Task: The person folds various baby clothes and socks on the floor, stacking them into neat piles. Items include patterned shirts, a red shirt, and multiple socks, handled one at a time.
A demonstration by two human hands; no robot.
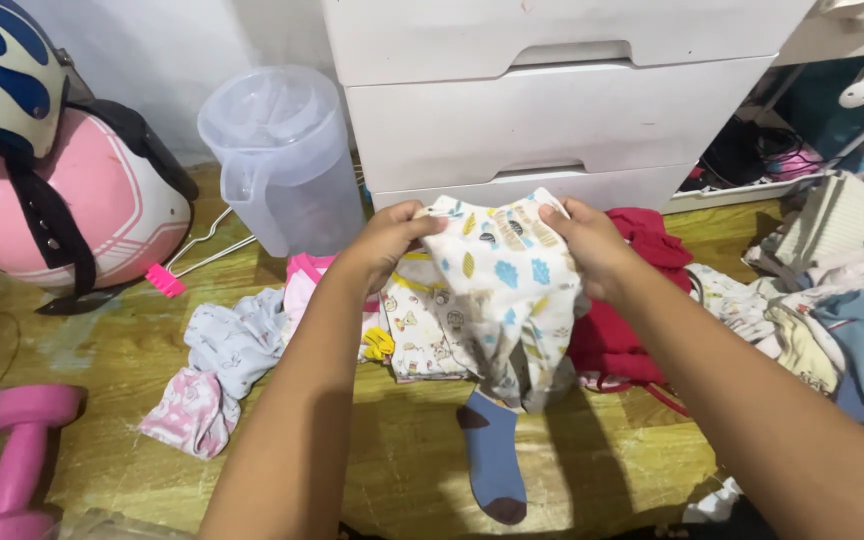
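Left hand and right hand each pinched a top corner of the patterned baby garment, hanging below fingers. Best keep grips level, cloth taut above sock.

Single head-worn view, angled steeply down and forward, close over the floor before white drawers.

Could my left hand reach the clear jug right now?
Probably not at once: the left hand is shut on the printed garment. The jug stands close beside it, nothing between.
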